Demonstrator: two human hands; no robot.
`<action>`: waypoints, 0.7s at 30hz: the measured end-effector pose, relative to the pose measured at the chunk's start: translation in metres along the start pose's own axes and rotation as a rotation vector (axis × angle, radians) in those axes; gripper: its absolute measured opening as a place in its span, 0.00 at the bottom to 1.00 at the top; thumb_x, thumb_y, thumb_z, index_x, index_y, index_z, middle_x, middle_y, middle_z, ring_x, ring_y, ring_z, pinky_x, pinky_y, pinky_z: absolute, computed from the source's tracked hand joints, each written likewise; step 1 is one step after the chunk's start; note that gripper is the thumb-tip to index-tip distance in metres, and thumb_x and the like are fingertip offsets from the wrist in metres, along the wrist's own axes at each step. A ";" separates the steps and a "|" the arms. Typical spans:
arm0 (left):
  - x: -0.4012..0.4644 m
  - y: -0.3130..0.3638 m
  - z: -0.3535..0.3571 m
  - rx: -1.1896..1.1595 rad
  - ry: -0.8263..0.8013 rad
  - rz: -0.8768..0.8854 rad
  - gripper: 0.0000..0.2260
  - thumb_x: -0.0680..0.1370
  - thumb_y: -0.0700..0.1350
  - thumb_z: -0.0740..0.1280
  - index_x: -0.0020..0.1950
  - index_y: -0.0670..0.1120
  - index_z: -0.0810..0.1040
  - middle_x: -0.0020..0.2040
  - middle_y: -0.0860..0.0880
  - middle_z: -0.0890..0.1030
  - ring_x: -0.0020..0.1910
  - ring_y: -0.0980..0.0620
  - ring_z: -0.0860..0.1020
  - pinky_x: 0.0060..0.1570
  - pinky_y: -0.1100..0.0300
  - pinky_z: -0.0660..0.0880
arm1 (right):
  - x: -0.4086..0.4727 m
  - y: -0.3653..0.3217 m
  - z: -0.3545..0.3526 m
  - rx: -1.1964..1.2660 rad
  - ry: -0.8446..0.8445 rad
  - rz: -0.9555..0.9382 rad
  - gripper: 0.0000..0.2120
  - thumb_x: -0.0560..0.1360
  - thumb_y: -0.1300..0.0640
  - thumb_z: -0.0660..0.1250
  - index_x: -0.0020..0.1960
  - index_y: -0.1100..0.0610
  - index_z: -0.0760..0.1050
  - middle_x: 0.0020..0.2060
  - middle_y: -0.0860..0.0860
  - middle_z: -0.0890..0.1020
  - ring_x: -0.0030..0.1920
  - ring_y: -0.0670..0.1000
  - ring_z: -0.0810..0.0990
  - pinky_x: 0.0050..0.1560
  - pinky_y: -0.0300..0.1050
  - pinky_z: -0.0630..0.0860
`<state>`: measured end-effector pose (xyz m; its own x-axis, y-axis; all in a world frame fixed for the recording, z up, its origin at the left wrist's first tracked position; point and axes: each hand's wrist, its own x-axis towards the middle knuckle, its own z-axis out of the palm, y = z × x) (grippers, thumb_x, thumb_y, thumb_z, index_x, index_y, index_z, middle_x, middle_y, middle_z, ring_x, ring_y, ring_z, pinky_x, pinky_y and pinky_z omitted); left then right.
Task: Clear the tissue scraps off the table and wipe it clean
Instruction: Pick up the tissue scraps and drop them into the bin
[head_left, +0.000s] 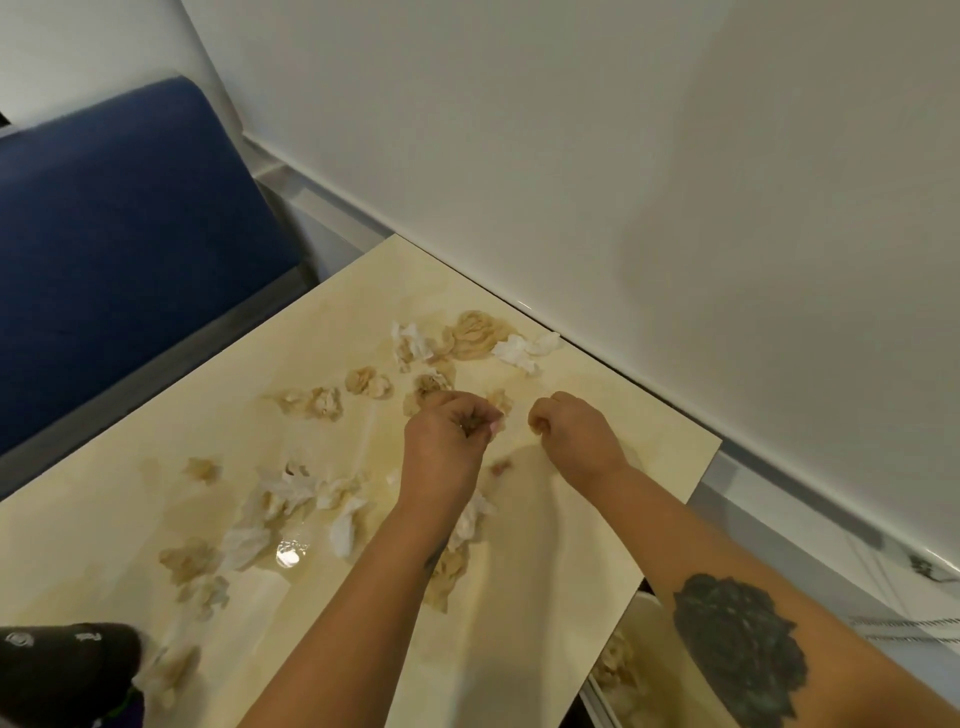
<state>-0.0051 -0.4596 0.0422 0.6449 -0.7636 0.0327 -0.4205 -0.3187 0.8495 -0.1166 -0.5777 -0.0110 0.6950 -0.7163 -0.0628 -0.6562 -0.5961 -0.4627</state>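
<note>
Wall (571, 130): I see a big white wall behind the counter.
Chair (119, 234): a dark blue chair stands at the far left, beside the counter.
Counter (571, 545): it is shiny and cream, and its far edge touches the wall.
Tissue scraps (291, 499): many crumpled bits, white and tan, lie all over the counter. One bunch (483, 338) sits by the wall, and more lie near me on the left.
Black thing (62, 670): a dark thing sits at the near left corner. I cannot tell what it is.
Left hand (452, 431): my fingers are curled round a small tan scrap.
Right hand (571, 431): it is curled into a fist just beside the left hand. I cannot tell if it holds anything.
</note>
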 end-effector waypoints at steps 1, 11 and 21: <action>-0.002 0.004 0.003 -0.007 -0.011 0.006 0.08 0.72 0.34 0.70 0.38 0.47 0.81 0.44 0.51 0.79 0.39 0.66 0.74 0.38 0.76 0.68 | -0.006 0.002 -0.004 0.024 0.025 0.018 0.12 0.72 0.70 0.58 0.47 0.59 0.77 0.43 0.54 0.77 0.44 0.56 0.74 0.43 0.46 0.68; -0.044 0.047 0.053 -0.039 -0.217 0.157 0.05 0.71 0.36 0.71 0.41 0.46 0.83 0.43 0.56 0.78 0.40 0.63 0.76 0.41 0.76 0.69 | -0.109 0.045 -0.050 0.137 0.221 0.212 0.10 0.73 0.66 0.61 0.47 0.55 0.78 0.44 0.48 0.76 0.41 0.49 0.74 0.42 0.40 0.69; -0.118 0.058 0.120 0.134 -0.589 0.307 0.06 0.68 0.37 0.72 0.41 0.47 0.83 0.46 0.49 0.80 0.45 0.51 0.78 0.49 0.60 0.72 | -0.228 0.080 -0.061 0.185 0.379 0.418 0.06 0.72 0.66 0.66 0.45 0.59 0.80 0.42 0.54 0.78 0.42 0.54 0.78 0.46 0.48 0.75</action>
<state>-0.1820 -0.4558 0.0242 0.0442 -0.9971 -0.0621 -0.6292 -0.0760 0.7735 -0.3449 -0.4842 0.0201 0.2128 -0.9766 0.0318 -0.7657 -0.1869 -0.6155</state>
